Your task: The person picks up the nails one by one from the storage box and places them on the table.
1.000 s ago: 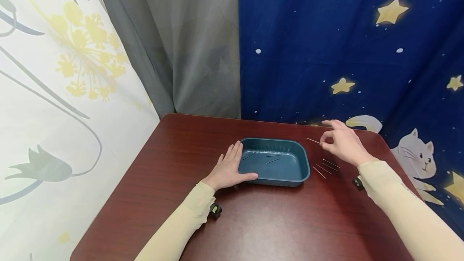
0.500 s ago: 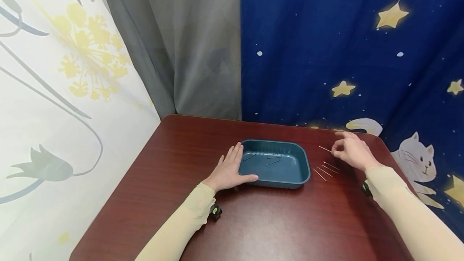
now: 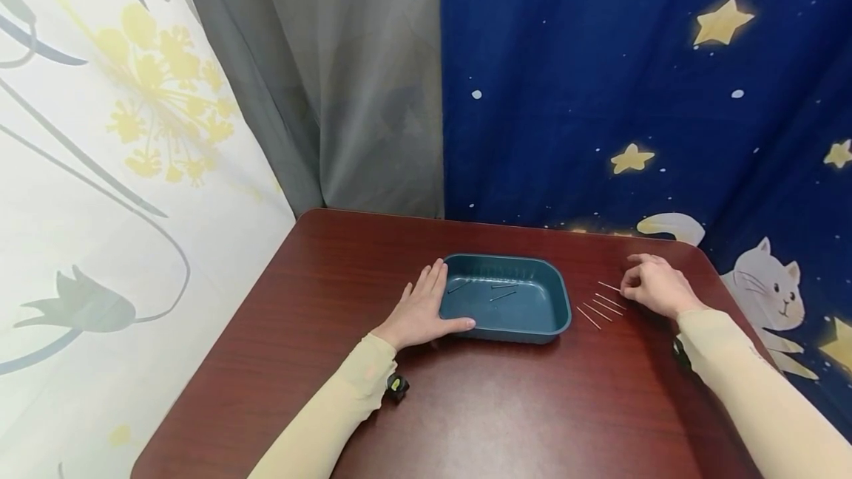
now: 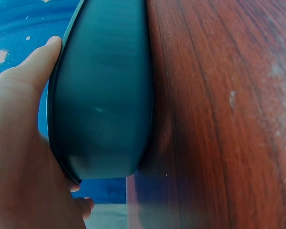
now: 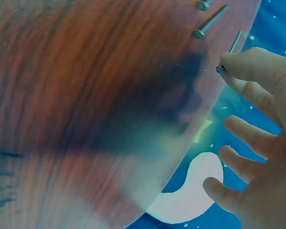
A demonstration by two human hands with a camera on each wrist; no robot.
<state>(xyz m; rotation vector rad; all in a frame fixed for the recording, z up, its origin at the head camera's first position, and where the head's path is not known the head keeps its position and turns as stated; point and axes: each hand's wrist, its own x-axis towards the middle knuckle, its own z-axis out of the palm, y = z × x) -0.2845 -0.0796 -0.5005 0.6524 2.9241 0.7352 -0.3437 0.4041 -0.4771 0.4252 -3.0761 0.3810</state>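
My right hand [image 3: 659, 287] pinches a nail [image 3: 609, 287] between thumb and forefinger, low over the table's right side. In the right wrist view the nail's head [image 5: 220, 69] pokes out below the thumb, and the other fingers are spread apart. Several more nails [image 3: 604, 307] lie fanned in a row beside it, right of a blue plastic tray [image 3: 519, 335]. My left hand [image 3: 418, 313] rests on the tray's left end with fingers straight. Its thumb [image 4: 45, 57] lies along the near rim. Three nails [image 3: 503, 296] are scattered on the tray's floor.
The dark red wooden table [image 3: 506, 405] has rounded far corners. Behind it hang a grey curtain [image 3: 379, 94] and a blue star-patterned curtain [image 3: 566, 58]. A white flowered cloth [image 3: 133, 242] hangs at the left.
My right hand has moved right and toward me with the pinched nail, coming down near the row of nails. The left hand and the tray have stayed put.
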